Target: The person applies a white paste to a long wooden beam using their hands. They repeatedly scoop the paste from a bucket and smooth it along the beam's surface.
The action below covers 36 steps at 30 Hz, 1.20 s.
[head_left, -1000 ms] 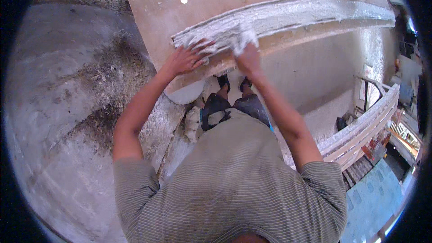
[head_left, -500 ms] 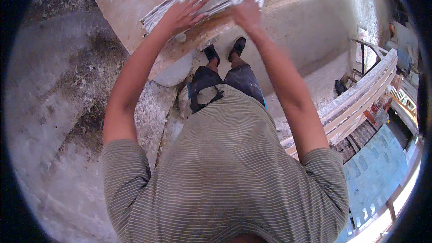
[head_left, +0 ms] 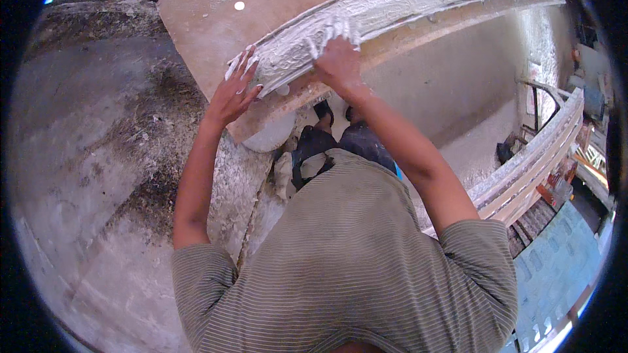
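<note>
White plaster moulding runs long from eight o'clock to two o'clock across the wooden board. Left hand lies spread, flat against its near end; right hand pinches wet plaster atop it, just beside

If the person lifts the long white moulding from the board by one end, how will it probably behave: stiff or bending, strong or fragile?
The long white moulding looks wet and fibrous under the left hand and right hand, so it is probably slippery. It is long and narrow, so it would likely sag or crack if lifted by one end. It lies fully supported on the wooden board, so it probably needs that support.
</note>
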Available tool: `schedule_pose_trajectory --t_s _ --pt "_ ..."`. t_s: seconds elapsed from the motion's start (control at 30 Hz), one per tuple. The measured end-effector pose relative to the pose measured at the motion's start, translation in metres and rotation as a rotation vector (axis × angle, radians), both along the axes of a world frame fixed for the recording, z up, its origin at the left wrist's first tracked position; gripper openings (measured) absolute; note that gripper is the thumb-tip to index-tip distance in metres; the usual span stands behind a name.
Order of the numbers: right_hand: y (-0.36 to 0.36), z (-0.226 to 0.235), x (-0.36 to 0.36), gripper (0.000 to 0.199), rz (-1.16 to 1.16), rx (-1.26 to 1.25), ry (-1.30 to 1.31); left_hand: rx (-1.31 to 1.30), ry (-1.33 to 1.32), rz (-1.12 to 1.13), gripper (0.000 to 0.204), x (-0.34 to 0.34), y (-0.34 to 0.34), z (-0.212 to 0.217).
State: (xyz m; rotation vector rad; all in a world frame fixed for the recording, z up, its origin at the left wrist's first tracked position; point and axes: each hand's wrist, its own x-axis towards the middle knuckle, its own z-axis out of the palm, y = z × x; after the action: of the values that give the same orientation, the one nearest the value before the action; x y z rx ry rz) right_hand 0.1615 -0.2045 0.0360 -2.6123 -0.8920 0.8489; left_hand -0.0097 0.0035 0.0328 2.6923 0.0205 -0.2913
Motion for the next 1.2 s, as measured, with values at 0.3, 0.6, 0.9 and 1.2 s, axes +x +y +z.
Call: schedule_pose_trajectory --t_s 0.3,0.6,0.9,1.2 --pt "0.04 -0.027 -0.035 0.08 0.066 0.224 0.06 0.05 0.144 -0.273 0.071 0.037 0.021 -0.015" --pt "-0.002 -0.02 0.138 0.076 -0.442 0.003 0.065 -0.078 0.031 -0.336 0.082 0.149 -0.041 -0.027" --pt "-0.191 -0.058 0.428 0.052 -0.484 0.036 -0.37 -0.158 0.06 -0.31 0.079 0.329 -0.151 -0.01" --pt "-0.225 -0.048 0.42 0.054 -0.328 0.267 -0.562 -0.105 0.116 -0.302 0.07 0.499 -0.257 -0.025"
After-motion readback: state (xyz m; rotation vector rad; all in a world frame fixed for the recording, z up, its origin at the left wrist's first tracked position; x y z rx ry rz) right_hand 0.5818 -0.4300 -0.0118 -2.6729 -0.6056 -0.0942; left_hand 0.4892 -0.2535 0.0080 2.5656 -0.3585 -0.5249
